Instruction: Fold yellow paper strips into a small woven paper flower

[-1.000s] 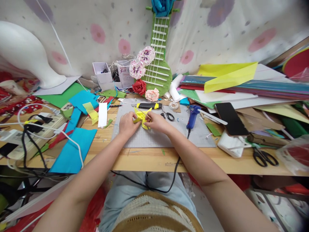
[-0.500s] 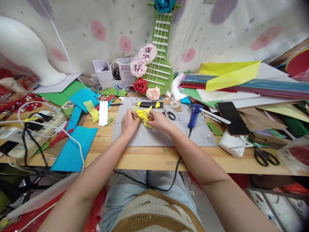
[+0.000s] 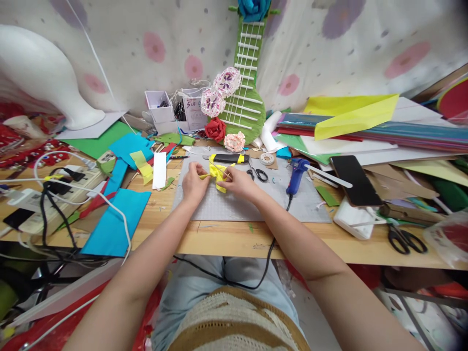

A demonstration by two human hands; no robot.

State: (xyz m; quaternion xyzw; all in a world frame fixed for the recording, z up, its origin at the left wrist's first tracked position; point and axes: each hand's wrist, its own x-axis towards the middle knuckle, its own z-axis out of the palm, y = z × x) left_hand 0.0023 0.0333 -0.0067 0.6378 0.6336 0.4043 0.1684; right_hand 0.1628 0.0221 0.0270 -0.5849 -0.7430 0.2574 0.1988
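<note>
Over the grey cutting mat [image 3: 204, 209], a crumpled piece of yellow crepe paper [image 3: 220, 179] with pointed, petal-like parts is between my two hands. My left hand [image 3: 194, 184] pinches a narrow yellow part of the paper at its left side. From the right, my right hand [image 3: 239, 183] grips the paper with thumb and fingers. A thin stick [image 3: 218, 168] slants across the paper near the right fingertips; which hand bears it is unclear. Just behind the paper lies a black and yellow utility knife [image 3: 229, 158], with small scissors [image 3: 259, 174] to its right.
A blue glue gun [image 3: 297, 176] lies on the mat, its cord dropping over the table edge. A green paper guitar [image 3: 243, 109] with paper flowers stands behind. Blue paper [image 3: 117, 224] and power strips are left; a phone [image 3: 355, 180], black-handled scissors [image 3: 406, 240] and paper stacks are right.
The yellow paper looks more gathered, its petals less spread. My left hand has drawn slightly away with a narrow yellow part in its fingers. The view has shifted slightly.
</note>
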